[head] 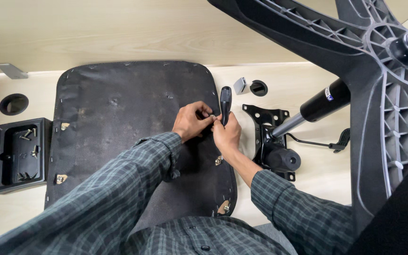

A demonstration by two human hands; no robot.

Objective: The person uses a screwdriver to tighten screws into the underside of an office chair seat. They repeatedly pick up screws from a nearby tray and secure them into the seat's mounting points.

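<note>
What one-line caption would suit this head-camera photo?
Both hands, left and right, work a screwdriver on an upturned chair seat.

We wear a dark green and grey plaid shirt with small dark buttons down the front, its long sleeves cuffed just above each bare hand.

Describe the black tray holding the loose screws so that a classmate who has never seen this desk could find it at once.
Start at the upturned black seat pad in the middle of the pale wooden desk. Just off its left edge lies the tray. It is the only shallow rectangular container there, unlike the round desk hole above it.
</note>
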